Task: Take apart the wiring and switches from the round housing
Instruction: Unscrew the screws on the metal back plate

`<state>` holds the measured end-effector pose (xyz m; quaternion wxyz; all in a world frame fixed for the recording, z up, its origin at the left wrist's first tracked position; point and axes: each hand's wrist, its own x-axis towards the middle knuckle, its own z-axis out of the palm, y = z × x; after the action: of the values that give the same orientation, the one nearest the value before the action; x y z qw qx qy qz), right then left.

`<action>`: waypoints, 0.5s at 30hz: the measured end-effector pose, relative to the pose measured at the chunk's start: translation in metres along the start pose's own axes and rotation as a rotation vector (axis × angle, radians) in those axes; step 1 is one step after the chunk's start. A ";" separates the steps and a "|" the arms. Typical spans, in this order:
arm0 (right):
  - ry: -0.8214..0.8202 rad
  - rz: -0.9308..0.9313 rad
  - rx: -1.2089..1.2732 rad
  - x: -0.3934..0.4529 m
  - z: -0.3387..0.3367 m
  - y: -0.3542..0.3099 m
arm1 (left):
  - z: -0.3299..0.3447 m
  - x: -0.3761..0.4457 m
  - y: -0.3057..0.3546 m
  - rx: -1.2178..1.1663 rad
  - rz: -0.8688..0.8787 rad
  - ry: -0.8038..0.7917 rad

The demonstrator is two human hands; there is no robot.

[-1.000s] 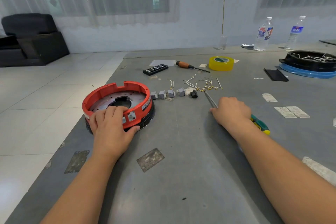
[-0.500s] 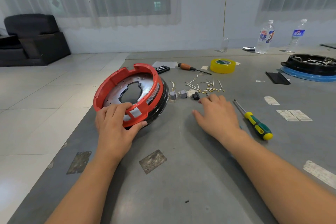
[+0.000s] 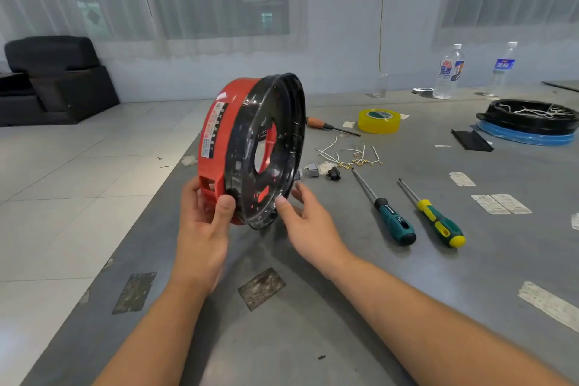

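**Kid:** Where is the round housing [image 3: 250, 150] right now?

**Helper:** It is up off the grey table [image 3: 344, 307], standing on its edge. The red ring faces left and the black plate faces right. You can see through the big hole in the middle.

**Kid:** Who holds it?

**Helper:** The left hand [image 3: 203, 222] grips the bottom of the red ring, with the thumb curled over the front and the fingers behind. The right hand [image 3: 308, 226] has fairly straight fingers, and the fingertips touch the black rim low down. It steadies the housing but does not grab it.

**Kid:** Are the wires still inside?

**Helper:** I think most are out. A bunch of white wires [image 3: 347, 153] lies on the table behind, with a small grey switch [image 3: 311, 170] and a small black switch [image 3: 333, 173] just beside them. I cannot see if any part is left inside.

**Kid:** So what is a good way to do this bit?

**Helper:** Keep the left hand tight so the housing does not slip. Turn it slowly with the right hand and look in every gap. If a screw is left, the two screwdrivers [image 3: 388, 213] lie near the right hand.
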<state>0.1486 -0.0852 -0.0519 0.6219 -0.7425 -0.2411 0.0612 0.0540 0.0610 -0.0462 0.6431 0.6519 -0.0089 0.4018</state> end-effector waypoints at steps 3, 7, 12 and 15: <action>0.081 0.007 0.102 0.005 -0.005 0.003 | 0.005 -0.001 0.007 -0.189 -0.113 0.019; 0.082 0.183 0.416 0.017 -0.023 0.007 | 0.005 0.002 0.010 -0.320 -0.273 -0.037; -0.041 0.288 0.636 0.018 -0.037 0.007 | 0.003 0.006 0.006 -0.321 -0.388 -0.061; -0.016 0.291 0.626 0.019 -0.035 0.007 | 0.004 0.001 0.004 -0.308 -0.476 -0.064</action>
<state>0.1805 -0.1092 -0.0469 0.8025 -0.5416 -0.1072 0.2262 0.0549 0.0575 -0.0417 0.8101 0.5427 0.0634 0.2128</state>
